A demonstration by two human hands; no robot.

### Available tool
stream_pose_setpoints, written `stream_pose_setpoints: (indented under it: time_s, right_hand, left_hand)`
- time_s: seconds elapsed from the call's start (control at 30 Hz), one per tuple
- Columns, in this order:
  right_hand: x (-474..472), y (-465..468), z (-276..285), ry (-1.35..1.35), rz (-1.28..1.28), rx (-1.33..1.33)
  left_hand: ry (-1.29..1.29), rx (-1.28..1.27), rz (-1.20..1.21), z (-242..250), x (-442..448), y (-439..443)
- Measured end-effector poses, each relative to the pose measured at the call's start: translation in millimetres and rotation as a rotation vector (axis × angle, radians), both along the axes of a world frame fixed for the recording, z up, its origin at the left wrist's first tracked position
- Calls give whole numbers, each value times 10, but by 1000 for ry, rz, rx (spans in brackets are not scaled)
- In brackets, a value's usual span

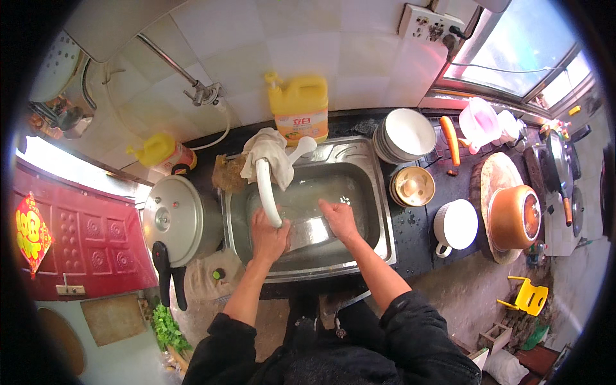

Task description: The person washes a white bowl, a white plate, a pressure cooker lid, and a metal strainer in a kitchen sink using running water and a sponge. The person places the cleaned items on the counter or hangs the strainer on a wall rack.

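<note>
In head view, a stainless steel sink (308, 190) holds cloudy water. A shiny, roughly rectangular object (312, 232) lies between my hands, low in the basin; its exact kind is unclear. My left hand (270, 235), beneath the curved white faucet spout (266, 192), closes on its left end, its fingers partly hidden. The object's right end is in my right hand (340, 220). A pale cloth (269, 149) drapes over the faucet base beside a white spoon or ladle (304, 147).
Right of the sink stand stacked white bowls (409, 134), smaller stacked bowls (413, 186), a white mug (455, 224) and an orange-brown pot (512, 217) on a wooden board (498, 175). A pressure cooker (175, 216) sits left; a yellow detergent jug (301, 108) stands behind.
</note>
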State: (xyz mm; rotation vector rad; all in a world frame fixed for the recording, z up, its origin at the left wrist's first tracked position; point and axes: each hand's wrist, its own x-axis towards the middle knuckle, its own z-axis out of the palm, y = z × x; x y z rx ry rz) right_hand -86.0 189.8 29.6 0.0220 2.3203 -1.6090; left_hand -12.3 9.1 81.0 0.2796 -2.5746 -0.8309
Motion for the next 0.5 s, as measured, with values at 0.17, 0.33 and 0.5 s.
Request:
stream_pose_setpoints:
  time_s: [0.17,0.33,0.5]
  right_hand:
    - [-116,-94,-87,-31,-324,-242]
    - [-578,114,-229,-142,-435,-417]
    - [-1061,96,171,435,-349,-43]
  left_hand:
    - [-322,245,-116,-210,228,-72]
    - [-132,148,-93,-319,273,-3]
    - [-166,169,79,-443,284,-96]
